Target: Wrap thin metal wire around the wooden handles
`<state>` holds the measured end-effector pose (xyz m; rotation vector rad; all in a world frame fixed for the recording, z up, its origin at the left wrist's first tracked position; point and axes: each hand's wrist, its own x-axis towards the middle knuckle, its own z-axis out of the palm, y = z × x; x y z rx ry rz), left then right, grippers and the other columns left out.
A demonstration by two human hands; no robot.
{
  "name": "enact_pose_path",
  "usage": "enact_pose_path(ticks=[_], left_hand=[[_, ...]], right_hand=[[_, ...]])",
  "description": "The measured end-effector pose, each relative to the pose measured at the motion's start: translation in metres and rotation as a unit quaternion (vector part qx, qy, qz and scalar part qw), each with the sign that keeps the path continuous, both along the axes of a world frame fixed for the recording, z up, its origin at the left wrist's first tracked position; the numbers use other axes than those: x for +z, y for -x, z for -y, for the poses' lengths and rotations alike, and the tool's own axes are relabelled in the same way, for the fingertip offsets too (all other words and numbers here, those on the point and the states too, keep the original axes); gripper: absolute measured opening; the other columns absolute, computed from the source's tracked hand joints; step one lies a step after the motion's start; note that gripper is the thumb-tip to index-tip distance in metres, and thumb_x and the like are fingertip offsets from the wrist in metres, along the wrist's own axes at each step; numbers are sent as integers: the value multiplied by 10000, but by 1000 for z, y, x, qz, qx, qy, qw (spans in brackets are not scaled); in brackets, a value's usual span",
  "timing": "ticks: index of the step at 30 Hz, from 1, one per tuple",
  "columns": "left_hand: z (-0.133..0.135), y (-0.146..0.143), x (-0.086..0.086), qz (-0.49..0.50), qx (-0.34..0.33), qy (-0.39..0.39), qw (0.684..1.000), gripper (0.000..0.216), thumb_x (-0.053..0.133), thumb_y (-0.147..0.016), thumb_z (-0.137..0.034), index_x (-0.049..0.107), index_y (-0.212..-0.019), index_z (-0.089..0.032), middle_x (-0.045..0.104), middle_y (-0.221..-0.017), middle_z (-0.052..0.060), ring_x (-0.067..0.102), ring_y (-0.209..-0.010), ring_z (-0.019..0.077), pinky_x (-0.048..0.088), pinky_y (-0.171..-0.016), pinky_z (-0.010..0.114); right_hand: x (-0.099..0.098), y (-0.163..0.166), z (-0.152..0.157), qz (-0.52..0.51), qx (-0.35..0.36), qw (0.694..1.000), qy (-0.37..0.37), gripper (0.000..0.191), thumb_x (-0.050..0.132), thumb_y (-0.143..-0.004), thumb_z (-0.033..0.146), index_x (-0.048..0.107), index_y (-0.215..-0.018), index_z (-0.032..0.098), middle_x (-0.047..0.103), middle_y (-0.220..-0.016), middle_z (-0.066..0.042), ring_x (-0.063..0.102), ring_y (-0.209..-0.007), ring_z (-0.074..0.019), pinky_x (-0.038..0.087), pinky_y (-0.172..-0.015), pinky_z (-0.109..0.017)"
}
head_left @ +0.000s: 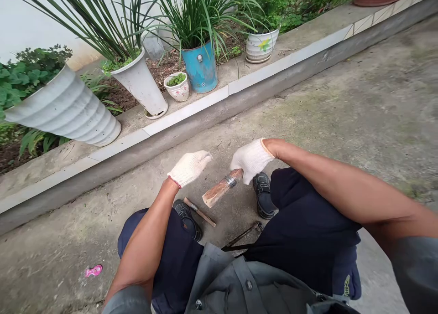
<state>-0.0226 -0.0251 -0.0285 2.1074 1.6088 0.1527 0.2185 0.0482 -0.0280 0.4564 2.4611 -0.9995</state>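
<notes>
My right hand (252,158), in a white knit glove, is closed around one end of a short piece of wood (216,193). Thin metal wire (232,180) is wound round the wood close to my fingers, and its free end points down to the left. My left hand (190,167), gloved too, is held a little to the left, apart from the wood. Its fingers are pressed together; what they pinch, if anything, is too small to make out. Below, a thin wooden stick (200,212) with a band round it lies by my left shoe (188,219).
A dark metal tool (241,235) lies between my feet, partly hidden. A pink object (93,270) is on the concrete at left. The low tiled kerb (191,109) crosses ahead, bearing potted plants, among them a blue bucket (201,68) and a tilted white pot (68,106).
</notes>
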Motion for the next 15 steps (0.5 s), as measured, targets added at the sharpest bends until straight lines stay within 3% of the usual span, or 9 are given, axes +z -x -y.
enact_pose_path(ticks=[2,4,8,12,15], left_hand=[[2,-4,-3,7,-15,24,1000,384,427,-1041,-416,734,-986,-191,717,-823,44,664,-793,208,477,-777,290],[5,-10,-5,11,-23,43,999,383,435,-1037,-409,730,-936,-186,707,-783,38,655,-747,199,480,-745,287],[8,-17,0,33,-21,61,997,394,390,-1045,-429,709,-979,-207,676,-719,-6,642,-696,184,445,-662,267],[9,-19,5,33,-17,68,997,397,377,-1040,-430,706,-996,-212,663,-705,-20,637,-690,182,426,-650,269],[11,-17,7,33,-28,58,997,412,372,-1042,-444,716,-1012,-219,671,-726,-19,640,-706,183,436,-677,273]], right_hand=[[11,-3,-4,-39,-24,998,-31,278,721,-710,452,646,-753,187,561,-622,46,476,-603,-115,296,-573,-271],[18,-5,-13,-53,-118,988,-84,339,685,-752,524,659,-790,188,580,-650,32,482,-616,-118,295,-575,-265],[20,-7,-36,-48,-276,936,-211,445,596,-822,610,696,-893,183,643,-740,-40,547,-662,-167,332,-594,-284],[14,-11,-53,10,-354,888,-293,408,591,-861,501,725,-1054,167,702,-917,-129,629,-805,-230,389,-676,-306],[2,-13,-60,96,-360,879,-299,359,670,-807,354,747,-1096,154,713,-958,-176,660,-885,-280,437,-764,-358]])
